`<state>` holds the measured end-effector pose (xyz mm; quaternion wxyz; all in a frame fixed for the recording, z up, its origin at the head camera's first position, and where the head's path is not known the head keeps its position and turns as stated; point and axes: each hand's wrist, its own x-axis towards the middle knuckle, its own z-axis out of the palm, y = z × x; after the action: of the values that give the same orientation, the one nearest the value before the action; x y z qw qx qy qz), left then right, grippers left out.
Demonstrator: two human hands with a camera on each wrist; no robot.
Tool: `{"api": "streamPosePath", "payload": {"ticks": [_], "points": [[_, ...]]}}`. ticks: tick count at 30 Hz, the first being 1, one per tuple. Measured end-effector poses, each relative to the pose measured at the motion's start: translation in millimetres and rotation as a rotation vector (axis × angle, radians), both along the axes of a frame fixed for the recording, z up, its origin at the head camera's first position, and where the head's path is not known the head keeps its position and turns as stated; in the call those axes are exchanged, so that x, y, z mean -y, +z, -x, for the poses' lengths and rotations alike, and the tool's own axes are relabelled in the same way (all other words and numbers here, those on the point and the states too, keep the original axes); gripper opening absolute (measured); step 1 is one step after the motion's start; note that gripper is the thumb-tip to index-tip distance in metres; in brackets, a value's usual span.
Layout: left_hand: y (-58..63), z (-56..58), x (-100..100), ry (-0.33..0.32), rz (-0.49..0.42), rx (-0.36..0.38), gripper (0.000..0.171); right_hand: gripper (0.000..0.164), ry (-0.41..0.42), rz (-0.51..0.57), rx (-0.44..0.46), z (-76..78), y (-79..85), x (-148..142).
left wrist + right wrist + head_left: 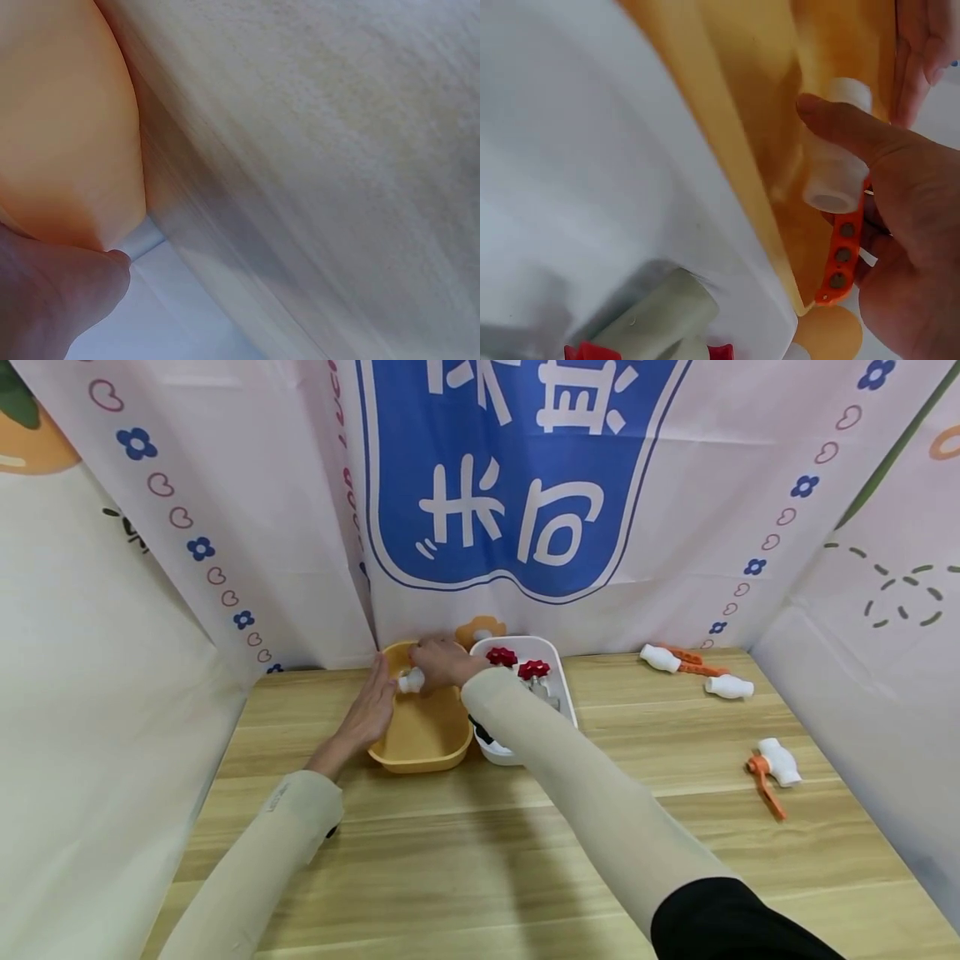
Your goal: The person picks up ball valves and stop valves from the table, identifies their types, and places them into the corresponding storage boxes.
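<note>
My right hand point(442, 662) reaches over the yellow tub point(420, 727) and grips a white plastic ball valve point(836, 161). In the right wrist view the thumb lies across the white body, and the orange handle point(841, 251) with round holes sticks out by the fingers. My left hand point(371, 714) rests with straight fingers along the tub's left side. The left wrist view shows part of that hand point(60, 292) against the tub's outer wall point(67, 127).
Right beside the yellow tub stands a white tub point(562, 681) holding valves with red wheel handles point(534, 670). White ball valves with orange handles lie at the table's back right point(660, 657); another valve point(780, 762) lies nearer the right edge. A printed curtain point(300, 568) hangs behind.
</note>
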<state>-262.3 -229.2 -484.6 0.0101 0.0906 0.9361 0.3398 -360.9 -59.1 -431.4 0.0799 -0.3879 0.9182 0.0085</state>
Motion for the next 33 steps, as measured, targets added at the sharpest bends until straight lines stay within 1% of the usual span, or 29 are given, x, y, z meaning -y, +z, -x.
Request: {"api": "streamPosePath", "payload": {"ticks": [3, 8, 10, 16, 20, 27, 33], "points": [[-0.1, 0.6, 0, -0.003, 0.013, 0.001, 0.066, 0.054, 0.001, -0.001, -0.009, -1.0, 1.2, 2], [0.3, 0.4, 0, -0.007, 0.012, 0.009, 0.065, 0.054, 0.020, 0.019, -0.072, -0.9, 4.0, 2], [0.0, 0.1, 1, -0.002, 0.011, 0.012, 0.065, 0.054, 0.030, 0.024, -0.080, -0.4, 5.4, 2], [-1.5, 0.4, 2, 0.003, -0.003, 0.007, 0.062, 0.057, 0.039, 0.044, -0.061, -0.5, 8.6, -4], [-1.9, 1.1, 1, -0.005, -0.004, 0.006, 0.063, 0.059, 0.036, 0.056, -0.051, -2.6, 8.4, -9], [-2.8, 2.7, 0, -0.012, 0.000, 0.000, 0.062, 0.060, 0.033, 0.081, -0.007, -8.2, 9.1, -16], [-2.5, 3.2, 1, -0.012, -0.004, 0.007, 0.062, 0.064, 0.030, 0.077, -0.018, -12.6, 14.0, -20]]}}
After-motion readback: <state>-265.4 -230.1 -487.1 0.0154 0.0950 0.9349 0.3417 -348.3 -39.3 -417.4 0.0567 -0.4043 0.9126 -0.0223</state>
